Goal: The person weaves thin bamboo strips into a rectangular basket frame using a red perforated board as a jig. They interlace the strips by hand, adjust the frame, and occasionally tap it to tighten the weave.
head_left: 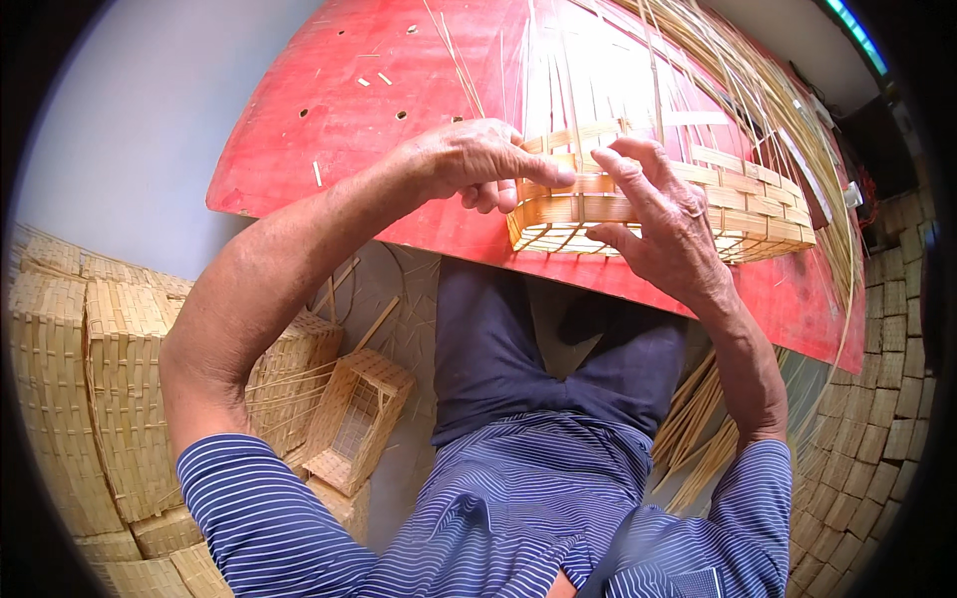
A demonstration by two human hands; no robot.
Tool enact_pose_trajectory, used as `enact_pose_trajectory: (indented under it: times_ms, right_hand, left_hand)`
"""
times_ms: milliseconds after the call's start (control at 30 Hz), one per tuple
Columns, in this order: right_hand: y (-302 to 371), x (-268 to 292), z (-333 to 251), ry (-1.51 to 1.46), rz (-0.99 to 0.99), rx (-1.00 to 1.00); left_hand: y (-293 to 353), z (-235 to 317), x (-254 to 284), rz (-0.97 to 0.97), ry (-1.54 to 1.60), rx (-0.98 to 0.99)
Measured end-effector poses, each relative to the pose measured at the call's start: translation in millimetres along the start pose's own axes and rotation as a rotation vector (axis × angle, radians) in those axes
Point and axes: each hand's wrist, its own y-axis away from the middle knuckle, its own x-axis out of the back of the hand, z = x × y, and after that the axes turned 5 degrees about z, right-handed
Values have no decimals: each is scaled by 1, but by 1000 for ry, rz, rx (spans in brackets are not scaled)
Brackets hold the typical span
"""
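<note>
A half-woven bamboo basket (753,199) rests on its base near the front edge of the red table, its thin uprights (658,85) standing above the wall. At its left end, my left hand (488,164) grips the wall between the stretched thumb and the fingers, which curl partly out of sight behind it. My right hand (666,214) is against the near wall, fingers spread and bent, with a ring on one. Whether its fingertips press on a strip is hard to tell. Bright glare washes out the area behind the basket.
Small holes and bamboo scraps dot the red tabletop (269,149). Long loose strips (738,60) run along its right side. Finished baskets (130,379) are piled at left, by a small open one (384,434). Sticks (698,414) lie on the floor; woven pieces (857,389) are stacked right.
</note>
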Motion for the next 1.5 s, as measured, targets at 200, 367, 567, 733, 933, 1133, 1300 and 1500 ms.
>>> enact_pose_trajectory:
  times_ms: [200, 367, 567, 733, 933, 1133, 1300, 1500]
  right_hand:
    - [0, -3, 4, -48, -16, 29]
    - [1, -2, 4, -98, -52, -18]
    - [-3, -3, 9, -106, -73, -1]
    - [-3, -5, 8, -66, -43, 18]
    - [-7, 1, 5, -64, -73, -63]
    - [-15, 13, 0, -151, -33, -115]
    - [-63, 26, 13, -82, 181, -186]
    - [-139, 36, 50, 85, 63, -420]
  left_hand:
    - [2, -6, -1, 8, 133, -29]
    - [6, -8, -8, 37, 192, -60]
    - [8, -11, -6, -27, 234, -88]
    - [10, -9, -4, -1, 205, -59]
    - [17, -3, -2, 272, 162, -110]
    - [14, 16, 7, 471, 50, -484]
    - [-7, 30, -6, 344, 20, -402]
    - [-16, 41, -5, 285, 126, -285]
